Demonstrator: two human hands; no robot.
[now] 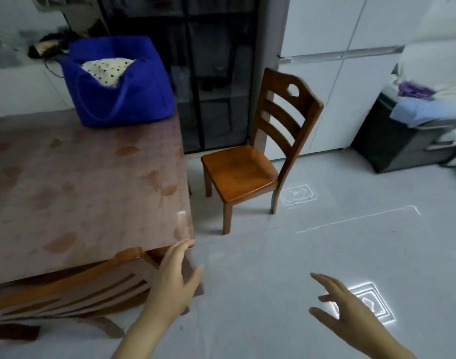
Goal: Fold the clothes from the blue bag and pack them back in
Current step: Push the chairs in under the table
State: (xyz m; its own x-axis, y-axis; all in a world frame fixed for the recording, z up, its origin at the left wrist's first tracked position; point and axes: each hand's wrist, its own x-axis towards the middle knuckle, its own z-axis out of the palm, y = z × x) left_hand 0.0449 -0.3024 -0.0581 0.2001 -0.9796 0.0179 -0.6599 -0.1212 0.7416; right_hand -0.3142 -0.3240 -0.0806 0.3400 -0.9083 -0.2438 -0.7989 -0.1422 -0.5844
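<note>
Left hand [174, 283]: fingers spread, empty, near glossy surface [79, 193] corner.
Right hand [351, 312]: fingers splayed, empty.
Blue bag [123, 99]: boxy fabric, beyond left fingers; dotted cloth [106, 69] inside.

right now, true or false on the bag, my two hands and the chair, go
1. The blue bag stands on the table. True.
2. The bag is empty. False: a spotted cloth shows in its mouth.
3. The left hand grips the bag. False: it is open near the table's near corner, far from the bag.
4. The right hand is open over the floor. True.
5. The wooden chair beside the table has a bare seat. True.
</note>
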